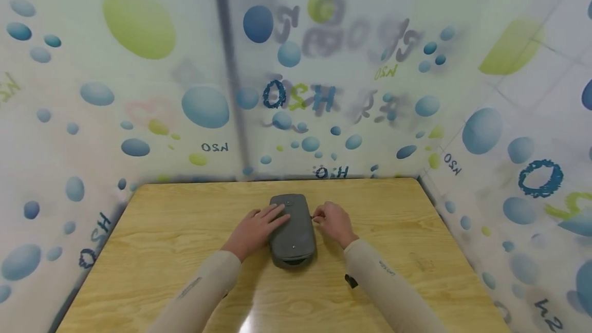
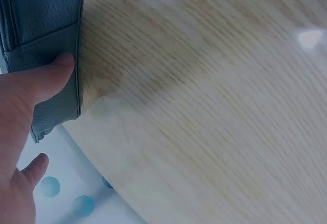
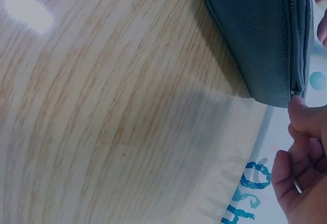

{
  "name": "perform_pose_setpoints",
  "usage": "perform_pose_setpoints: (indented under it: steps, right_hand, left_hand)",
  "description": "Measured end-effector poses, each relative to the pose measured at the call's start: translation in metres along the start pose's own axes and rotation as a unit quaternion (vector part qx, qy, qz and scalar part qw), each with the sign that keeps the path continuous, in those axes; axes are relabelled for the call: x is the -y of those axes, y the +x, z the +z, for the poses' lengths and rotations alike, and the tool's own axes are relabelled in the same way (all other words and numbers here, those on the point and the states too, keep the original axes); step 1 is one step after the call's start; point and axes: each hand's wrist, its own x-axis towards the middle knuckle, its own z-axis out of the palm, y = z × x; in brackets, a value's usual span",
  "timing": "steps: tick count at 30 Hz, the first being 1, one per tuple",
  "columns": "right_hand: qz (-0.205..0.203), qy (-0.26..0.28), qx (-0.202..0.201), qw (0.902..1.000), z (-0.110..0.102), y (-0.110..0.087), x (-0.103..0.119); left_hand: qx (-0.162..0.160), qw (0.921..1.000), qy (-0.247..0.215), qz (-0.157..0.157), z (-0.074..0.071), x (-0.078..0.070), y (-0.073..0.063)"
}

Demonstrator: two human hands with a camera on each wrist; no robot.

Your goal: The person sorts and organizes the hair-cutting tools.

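A dark grey leather-look zip case (image 1: 294,233) lies on the wooden table, its long side running away from me. My left hand (image 1: 256,228) rests on its left side, with fairly straight fingers spread over the top. In the left wrist view, the thumb presses the case's side wall. At the right edge of the case, my right hand (image 1: 335,223) pinches the small zipper pull (image 3: 295,94) between thumb and curled fingers. The zipper (image 3: 295,35) runs along the side of the case in the right wrist view. Most of the pull is hidden by the fingertips.
The light wooden table (image 1: 180,230) reaches back to a wall curtain (image 1: 296,137) printed with blue and green bubbles and lettering. A small black item (image 1: 351,281) shows beside the right sleeve. Bright glare marks the table's front.
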Motion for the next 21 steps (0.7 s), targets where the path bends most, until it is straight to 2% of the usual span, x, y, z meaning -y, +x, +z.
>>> perform_pose_setpoints:
  steps: [6,11,21]
  right_hand:
    - [0.004,-0.003,0.008,1.0,0.0022,0.0021,-0.0024]
    - [-0.002,-0.001,0.004,1.0,0.0017,0.0004,-0.0034]
    - [-0.019,-0.011,0.001,0.9998,0.0008,-0.0033,-0.0036]
  left_hand:
    - [0.023,0.9996,0.011,0.012,0.0063,0.0051,0.004]
    - [0.033,0.9986,0.035,0.022,0.0075,0.0058,0.0008]
    - [0.019,0.9968,0.075,0.018,0.011,0.0048,-0.0018]
